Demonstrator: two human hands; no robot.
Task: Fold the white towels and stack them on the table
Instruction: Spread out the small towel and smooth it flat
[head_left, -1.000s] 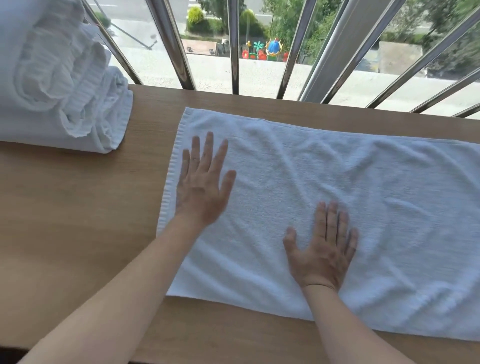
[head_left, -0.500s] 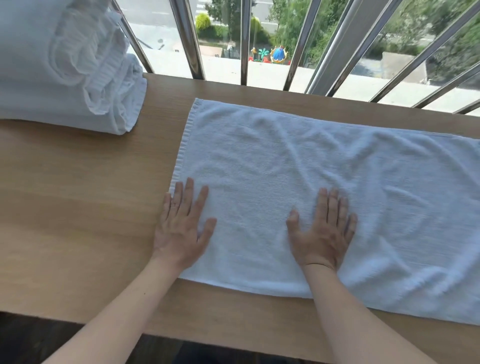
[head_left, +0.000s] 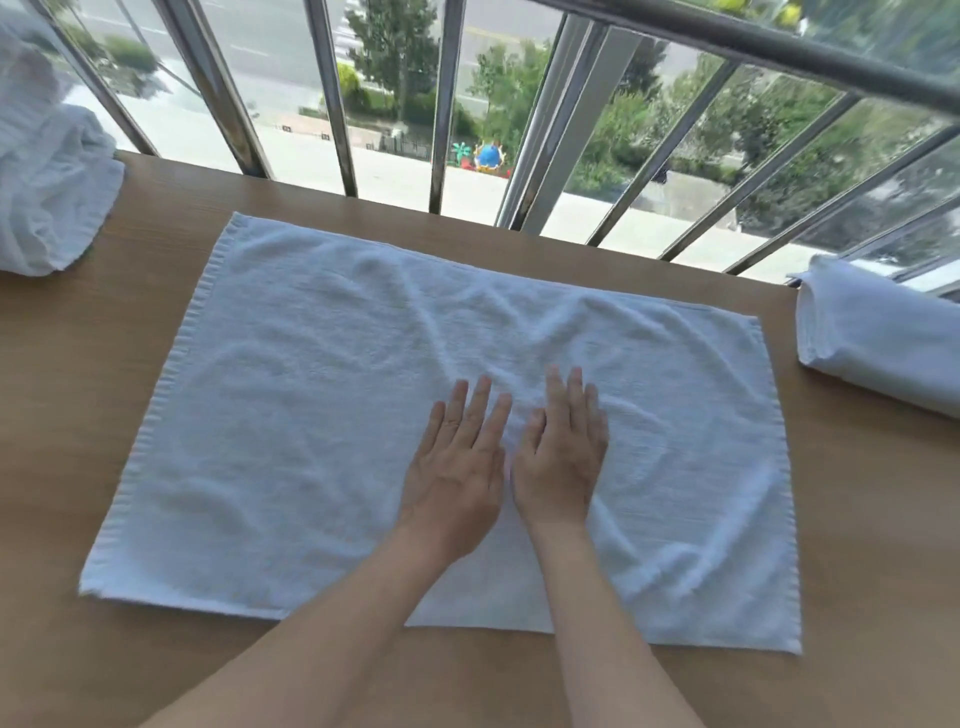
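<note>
A white towel (head_left: 291, 415) lies spread flat on the wooden table (head_left: 78, 395), slightly wrinkled across its middle. My left hand (head_left: 457, 467) and my right hand (head_left: 563, 457) press flat on the towel's centre, side by side, fingers straight and pointing away from me. Neither hand holds anything. A loose pile of white towels (head_left: 47, 197) sits at the table's far left corner. A folded white towel (head_left: 883, 332) lies at the far right edge.
A metal railing (head_left: 332, 98) with slanted bars runs along the table's far edge, with a street and trees beyond it. Bare wood shows to the left of the spread towel and along the near edge.
My left hand slid right from the towel's left edge to its middle, beside my right hand. The view shifted, bringing the towel's right end and the folded towel into sight.
</note>
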